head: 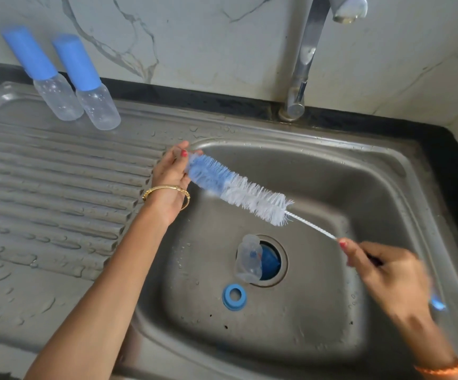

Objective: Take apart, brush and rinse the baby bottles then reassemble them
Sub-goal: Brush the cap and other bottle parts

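My left hand (pixel 170 174) pinches a small clear piece, apparently the teat (pixel 179 153), at the tip of the bottle brush (pixel 239 189); most of the piece is hidden by my fingers, so I cannot be sure of it. My right hand (pixel 387 272) is curled round the brush's twisted-wire handle (pixel 314 226), which spans the sink basin (pixel 332 171) on a diagonal. The open bottle body (pixel 248 259) lies on its side across the drain (pixel 270 260), touching its rim; the blue screw ring (pixel 234 297) lies flat just beside it. Two capped bottles (pixel 66 78) stand on the ribbed drainboard (pixel 44 171), well apart from my hands.

Risks, as I judge them: the wet teat may slip from so narrow a pinch and fall into the basin; a hard push may bend the wire or spring bristles back and spray; the bottle body, lying loose over the open drain, may roll or wedge.

Room: the basin's raised rim lies directly under my left hand, limiting downward travel there. The tap (pixel 304 64) stands behind, its spout (pixel 348 9) high above the brush. Open space lies over the basin centre.
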The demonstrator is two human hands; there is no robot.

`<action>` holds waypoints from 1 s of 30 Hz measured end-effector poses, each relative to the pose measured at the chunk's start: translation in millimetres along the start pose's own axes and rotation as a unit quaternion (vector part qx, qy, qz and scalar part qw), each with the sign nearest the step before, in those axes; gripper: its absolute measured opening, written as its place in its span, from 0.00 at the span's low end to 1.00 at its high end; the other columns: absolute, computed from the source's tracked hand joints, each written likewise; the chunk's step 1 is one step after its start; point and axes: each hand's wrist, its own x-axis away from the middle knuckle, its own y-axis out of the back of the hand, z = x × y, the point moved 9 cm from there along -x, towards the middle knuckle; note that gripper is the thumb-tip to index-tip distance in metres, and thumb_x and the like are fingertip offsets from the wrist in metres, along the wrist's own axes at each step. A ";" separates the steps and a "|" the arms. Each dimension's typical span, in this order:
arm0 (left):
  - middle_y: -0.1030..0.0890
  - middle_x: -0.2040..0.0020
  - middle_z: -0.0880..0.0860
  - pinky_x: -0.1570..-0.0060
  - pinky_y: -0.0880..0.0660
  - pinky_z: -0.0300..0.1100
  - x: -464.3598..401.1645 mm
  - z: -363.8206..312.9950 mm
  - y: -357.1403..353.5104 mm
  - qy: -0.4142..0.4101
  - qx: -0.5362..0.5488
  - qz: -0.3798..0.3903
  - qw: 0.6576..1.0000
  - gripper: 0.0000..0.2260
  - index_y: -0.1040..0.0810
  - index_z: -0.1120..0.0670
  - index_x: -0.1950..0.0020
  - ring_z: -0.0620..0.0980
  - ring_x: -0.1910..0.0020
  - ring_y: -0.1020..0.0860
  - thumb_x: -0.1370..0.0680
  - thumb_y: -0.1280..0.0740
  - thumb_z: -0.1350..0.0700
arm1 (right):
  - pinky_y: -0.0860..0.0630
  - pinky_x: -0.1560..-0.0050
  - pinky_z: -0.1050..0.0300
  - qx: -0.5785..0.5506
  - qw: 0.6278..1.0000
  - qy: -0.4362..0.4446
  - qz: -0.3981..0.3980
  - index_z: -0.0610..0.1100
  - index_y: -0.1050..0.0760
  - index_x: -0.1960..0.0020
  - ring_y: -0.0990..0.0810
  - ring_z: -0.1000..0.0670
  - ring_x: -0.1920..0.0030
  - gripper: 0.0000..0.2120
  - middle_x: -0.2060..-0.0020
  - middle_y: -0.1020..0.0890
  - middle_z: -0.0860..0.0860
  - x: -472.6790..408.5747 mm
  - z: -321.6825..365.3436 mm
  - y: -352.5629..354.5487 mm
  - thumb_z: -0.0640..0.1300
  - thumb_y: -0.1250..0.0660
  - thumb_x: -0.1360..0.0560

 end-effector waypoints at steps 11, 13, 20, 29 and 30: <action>0.18 0.64 0.49 0.52 0.21 0.42 -1.2 -14.3 2.6 0.009 0.208 0.049 0.977 0.15 0.27 0.54 0.43 0.45 0.58 0.19 0.29 0.30 0.57 | 0.37 0.77 0.71 -0.221 0.950 -0.102 0.197 0.47 0.22 0.67 0.33 0.58 0.79 0.09 0.79 0.28 0.56 4.1 1.2 -49.1 0.47 0.29 0.29; 0.18 0.66 0.47 0.52 0.23 0.40 0.8 -13.6 9.2 0.000 0.184 -0.004 0.983 0.07 0.27 0.54 0.45 0.42 0.59 0.19 0.20 0.43 0.59 | 0.32 0.67 0.76 -0.074 0.994 -0.006 0.078 0.49 0.22 0.63 0.26 0.57 0.70 0.06 0.71 0.23 0.55 -6.6 0.7 -25.2 0.46 0.25 0.33; 0.17 0.66 0.48 0.49 0.24 0.38 1.4 -5.9 9.1 0.011 0.192 -0.037 0.981 0.08 0.26 0.55 0.52 0.43 0.61 0.18 0.18 0.44 0.57 | 0.28 0.71 0.58 0.053 0.972 0.147 -0.177 0.39 0.18 0.59 0.19 0.42 0.69 0.17 0.66 0.17 0.44 3.4 16.2 17.7 0.50 0.39 0.28; 0.17 0.63 0.47 0.52 0.21 0.40 -0.9 -8.7 15.3 -0.013 0.210 0.001 0.978 0.06 0.27 0.55 0.51 0.45 0.56 0.19 0.22 0.41 0.55 | 0.35 0.72 0.62 -0.145 0.972 -0.110 0.146 0.46 0.23 0.71 0.28 0.51 0.75 0.14 0.81 0.31 0.54 4.2 -4.2 -31.6 0.42 0.31 0.27; 0.18 0.62 0.47 0.52 0.21 0.41 -0.9 -10.2 14.0 -0.017 0.211 0.009 0.977 0.07 0.25 0.55 0.52 0.46 0.57 0.19 0.24 0.40 0.54 | 0.40 0.78 0.65 -0.241 0.925 -0.174 0.237 0.44 0.26 0.72 0.35 0.55 0.80 0.13 0.82 0.35 0.54 12.1 -8.5 -46.1 0.41 0.28 0.31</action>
